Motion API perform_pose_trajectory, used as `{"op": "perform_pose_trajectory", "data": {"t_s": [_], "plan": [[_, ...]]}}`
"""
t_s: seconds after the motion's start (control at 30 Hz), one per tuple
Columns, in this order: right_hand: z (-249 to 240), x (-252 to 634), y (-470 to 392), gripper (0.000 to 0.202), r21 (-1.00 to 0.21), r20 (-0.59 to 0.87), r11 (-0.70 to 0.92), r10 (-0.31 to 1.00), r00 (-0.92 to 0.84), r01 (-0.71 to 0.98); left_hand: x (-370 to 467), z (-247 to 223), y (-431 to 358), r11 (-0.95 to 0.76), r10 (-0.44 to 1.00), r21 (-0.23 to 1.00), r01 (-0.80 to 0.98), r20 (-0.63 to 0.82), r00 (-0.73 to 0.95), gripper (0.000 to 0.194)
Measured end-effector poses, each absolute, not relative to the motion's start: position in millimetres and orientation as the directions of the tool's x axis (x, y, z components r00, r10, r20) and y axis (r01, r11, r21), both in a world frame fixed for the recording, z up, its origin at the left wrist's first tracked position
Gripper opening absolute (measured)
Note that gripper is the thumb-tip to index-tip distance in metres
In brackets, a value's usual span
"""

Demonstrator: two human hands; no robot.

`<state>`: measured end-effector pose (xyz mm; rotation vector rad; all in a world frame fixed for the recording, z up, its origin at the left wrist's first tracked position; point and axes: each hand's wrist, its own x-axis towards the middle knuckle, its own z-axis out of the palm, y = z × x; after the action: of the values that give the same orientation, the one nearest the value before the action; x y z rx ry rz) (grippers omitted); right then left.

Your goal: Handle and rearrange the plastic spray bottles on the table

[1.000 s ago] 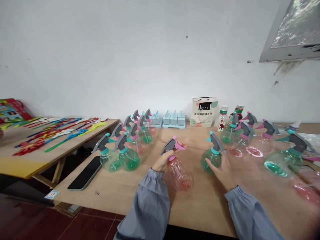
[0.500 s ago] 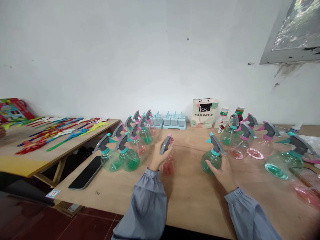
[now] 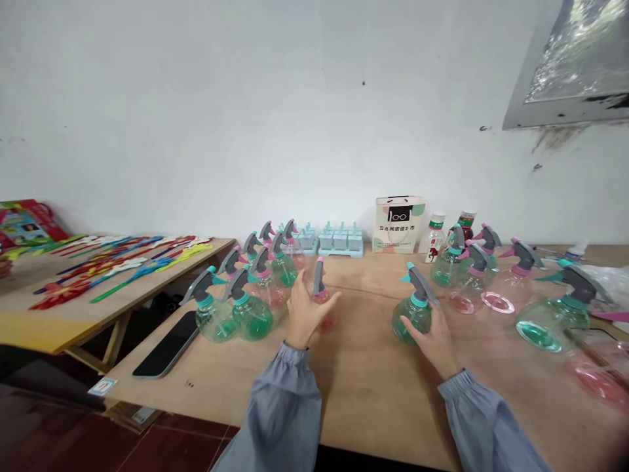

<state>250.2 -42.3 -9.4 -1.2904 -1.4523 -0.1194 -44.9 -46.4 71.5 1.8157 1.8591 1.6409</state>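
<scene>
My left hand [image 3: 305,313] is at a pink spray bottle [image 3: 322,288] near the table's middle, its fingers and thumb spread apart around the bottle's near side. The bottle stands upright, its lower part partly behind the hand. My right hand [image 3: 435,337] has its thumb and fingers round the body of a green spray bottle [image 3: 411,316], which stands with its nozzle pointing left. Several green and pink spray bottles [image 3: 252,316] are grouped left of my left hand. More of them [image 3: 553,320] stand to the right of my right hand.
A black phone [image 3: 166,345] lies at the wooden table's [image 3: 373,400] left edge. Along the wall are blue moulds [image 3: 341,240], a paper bag [image 3: 398,226] and two capped bottles [image 3: 434,237]. A second table [image 3: 29,324] at left holds colourful flower-shaped pieces [image 3: 118,263].
My left hand has opened from the pink bottle's head, its thumb now spread to the right. That bottle stands slightly farther back and left. My right hand keeps its hold on the green bottle.
</scene>
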Motion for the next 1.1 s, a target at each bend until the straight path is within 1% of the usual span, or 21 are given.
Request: {"op": "perform_pose_trajectory", "data": {"t_s": [0.03,0.07,0.17,0.23,0.33,0.4,0.53,0.73,0.87,0.93,1.0,1.1], "plan": [[-9.4,250.2,-42.4,0.071,-0.557,0.748,0.392,0.620,0.236,0.732,-47.1,66.4,-53.0,-0.206,0.785,0.665,0.718,0.550,-0.285,0.090],[-9.3,250.2,-42.5,0.071,-0.557,0.747,0.393,0.622,0.234,0.731,-48.9,61.4,-57.6,-0.154,0.825,0.641,0.752,0.502,-0.259,0.087],[-9.0,250.3,-42.5,0.071,-0.554,0.748,0.404,0.625,0.222,0.728,-50.9,51.8,-51.7,-0.080,0.899,0.578,0.812,0.394,-0.192,0.067],[-9.0,250.4,-42.3,0.071,-0.553,0.750,0.410,0.623,0.220,0.725,-50.7,53.0,-30.0,-0.044,0.897,0.541,0.840,0.391,-0.205,0.062],[-9.4,250.2,-41.9,0.069,-0.554,0.754,0.414,0.617,0.225,0.723,-51.4,62.8,17.4,0.038,0.873,0.498,0.866,0.406,-0.272,0.068],[-9.8,250.0,-41.8,0.068,-0.552,0.755,0.410,0.615,0.227,0.726,-53.1,69.9,48.6,0.068,0.868,0.506,0.860,0.395,-0.301,0.072],[-10.8,249.9,-42.4,0.070,-0.552,0.753,0.409,0.619,0.224,0.726,-56.6,77.5,92.4,0.085,0.864,0.604,0.793,0.352,-0.361,0.072],[-11.9,249.0,-43.8,0.070,-0.563,0.737,0.403,0.640,0.218,0.721,-55.6,79.2,123.7,0.062,0.836,0.683,0.728,0.362,-0.411,0.062],[-13.1,248.4,-44.6,0.067,-0.549,0.744,0.429,0.642,0.186,0.717,-57.0,80.2,134.9,0.014,0.818,0.741,0.671,0.377,-0.433,0.064],[-14.1,248.6,-44.9,0.067,-0.554,0.740,0.430,0.647,0.184,0.713,-57.2,81.6,135.4,-0.035,0.808,0.767,0.640,0.399,-0.434,0.067],[-14.8,248.4,-45.3,0.066,-0.562,0.730,0.423,0.657,0.186,0.710,-54.2,82.8,129.9,-0.108,0.796,0.786,0.609,0.436,-0.420,0.066],[-14.9,244.7,-46.9,0.064,-0.565,0.720,0.443,0.676,0.154,0.696,-39.9,81.3,105.8,-0.249,0.785,0.789,0.562,0.504,-0.359,0.050]]}}
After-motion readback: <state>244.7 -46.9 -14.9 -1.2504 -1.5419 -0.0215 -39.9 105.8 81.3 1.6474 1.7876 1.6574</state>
